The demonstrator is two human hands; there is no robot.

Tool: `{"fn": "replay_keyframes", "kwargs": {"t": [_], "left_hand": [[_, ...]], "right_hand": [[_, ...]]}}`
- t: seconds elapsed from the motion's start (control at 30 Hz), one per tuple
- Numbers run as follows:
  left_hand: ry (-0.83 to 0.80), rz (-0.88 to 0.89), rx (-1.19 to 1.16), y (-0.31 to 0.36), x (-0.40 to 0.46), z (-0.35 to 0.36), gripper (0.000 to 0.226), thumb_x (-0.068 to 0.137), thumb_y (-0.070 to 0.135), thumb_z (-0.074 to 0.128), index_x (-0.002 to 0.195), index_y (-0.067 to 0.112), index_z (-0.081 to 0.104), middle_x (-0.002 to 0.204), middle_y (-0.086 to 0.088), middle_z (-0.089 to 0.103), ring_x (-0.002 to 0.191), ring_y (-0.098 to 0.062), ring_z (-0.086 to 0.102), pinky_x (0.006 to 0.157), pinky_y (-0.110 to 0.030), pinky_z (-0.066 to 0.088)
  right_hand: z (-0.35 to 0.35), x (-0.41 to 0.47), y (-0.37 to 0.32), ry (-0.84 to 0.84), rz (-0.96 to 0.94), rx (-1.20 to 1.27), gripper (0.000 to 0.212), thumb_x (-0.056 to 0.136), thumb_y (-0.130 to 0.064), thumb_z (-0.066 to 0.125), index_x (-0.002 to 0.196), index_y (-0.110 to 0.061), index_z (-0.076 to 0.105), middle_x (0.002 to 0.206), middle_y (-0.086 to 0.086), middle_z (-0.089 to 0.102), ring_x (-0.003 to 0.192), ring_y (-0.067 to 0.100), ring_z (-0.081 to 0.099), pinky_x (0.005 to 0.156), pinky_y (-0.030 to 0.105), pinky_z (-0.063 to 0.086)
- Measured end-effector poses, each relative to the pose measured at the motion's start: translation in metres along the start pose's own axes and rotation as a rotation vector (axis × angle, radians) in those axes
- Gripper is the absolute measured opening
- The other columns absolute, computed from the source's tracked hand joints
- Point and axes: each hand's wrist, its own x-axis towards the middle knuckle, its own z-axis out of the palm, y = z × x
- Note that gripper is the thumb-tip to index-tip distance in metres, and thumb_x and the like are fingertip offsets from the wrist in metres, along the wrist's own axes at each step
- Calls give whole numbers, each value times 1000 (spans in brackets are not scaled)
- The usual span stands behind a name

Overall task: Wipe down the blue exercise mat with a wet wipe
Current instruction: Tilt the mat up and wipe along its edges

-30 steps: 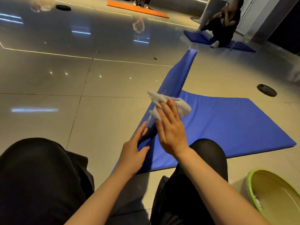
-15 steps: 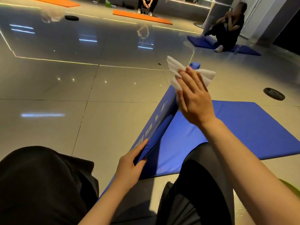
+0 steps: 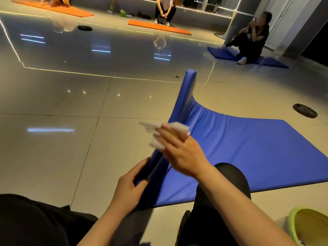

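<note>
The blue exercise mat (image 3: 248, 148) lies on the tiled floor, its left edge lifted upright and curving away from me. My left hand (image 3: 129, 189) grips the near end of that raised edge. My right hand (image 3: 181, 153) presses a white wet wipe (image 3: 159, 132) against the raised edge about midway along it, fingers stretched over the wipe. The hand and wipe are motion-blurred. My knees in black fabric frame the bottom of the view.
A green basin (image 3: 308, 226) sits at the bottom right. A black weight plate (image 3: 305, 110) lies on the floor right of the mat. A seated person (image 3: 252, 39) is on another blue mat at the far right. Orange mats (image 3: 159, 27) and another person lie at the back.
My right hand has slid the wipe back toward me along the raised mat edge from its far end. My left hand keeps its grip on the near end.
</note>
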Motion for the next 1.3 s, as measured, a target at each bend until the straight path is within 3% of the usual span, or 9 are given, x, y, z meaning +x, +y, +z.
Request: {"fn": "replay_keyframes", "kwargs": {"t": [0.07, 0.27, 0.4, 0.5, 0.73, 0.87, 0.97, 1.17, 1.3], "left_hand": [[-22, -12, 40, -4, -3, -4, 65, 83, -10, 61, 125, 40, 54, 119, 44, 54, 116, 17, 50, 99, -6, 38], [-21, -18, 64, -21, -3, -20, 69, 80, -11, 60, 124, 42, 63, 122, 30, 62, 119, 6, 55, 101, -11, 40], [-19, -33, 112, -23, 3, -37, 77, 83, -12, 58, 122, 54, 54, 120, 34, 61, 116, 10, 54, 98, -8, 39], [-9, -23, 176, -21, 11, -47, 69, 87, -9, 56, 121, 51, 61, 118, 37, 58, 113, 13, 53, 93, -2, 37], [236, -200, 403, -24, 53, -74, 54, 87, -9, 48, 129, 24, 59, 120, 4, 65, 109, -21, 59, 86, -25, 41], [201, -51, 486, 4, 68, -63, 50, 90, 10, 62, 137, 22, 52, 131, 8, 56, 119, -16, 52, 96, -26, 38], [155, 112, 434, 43, 84, -48, 42, 86, 15, 68, 126, 24, 57, 115, 19, 55, 107, -7, 53, 87, -19, 39], [149, 239, 434, 74, 94, -23, 19, 87, 19, 68, 104, 22, 61, 89, 11, 62, 79, -14, 59, 67, -23, 45], [147, 241, 389, 71, 77, -24, 29, 84, 10, 70, 108, 23, 64, 90, 13, 66, 83, -11, 62, 73, -29, 52]], "right_hand": [[-15, 18, 30, 56, 23, -46, 41, 104, -23, 36, 140, -4, 45, 143, 17, 50, 139, 31, 36, 117, 44, 26], [-52, 79, 97, -7, 91, -11, 42, 103, -27, 37, 133, -4, 56, 139, 13, 54, 135, 27, 40, 116, 42, 27], [-55, 106, 99, -79, 374, 352, 44, 102, -37, 31, 101, -6, 61, 98, 7, 59, 90, 17, 49, 77, 26, 35], [-40, 110, 89, 66, 584, 567, 40, 100, -29, 32, 87, -1, 57, 84, 7, 53, 76, 17, 44, 66, 25, 33], [-10, 87, 46, 171, 725, 665, 27, 103, -29, 33, 84, -29, 52, 81, -3, 52, 78, 11, 45, 71, 9, 33], [6, 82, 13, 213, 731, 710, 25, 104, -26, 32, 87, -38, 48, 83, -12, 49, 81, 0, 45, 77, 16, 34], [11, 83, -7, 204, 753, 844, 28, 101, -39, 29, 92, -37, 55, 87, -8, 54, 86, 12, 51, 79, 25, 39], [10, 69, -32, 199, 776, 967, 27, 98, -46, 29, 90, -40, 54, 92, -15, 59, 90, 7, 56, 80, 21, 43], [2, 53, -38, 139, 736, 966, 34, 100, -46, 28, 108, -34, 59, 104, -15, 62, 104, 9, 58, 86, 17, 43]]}}
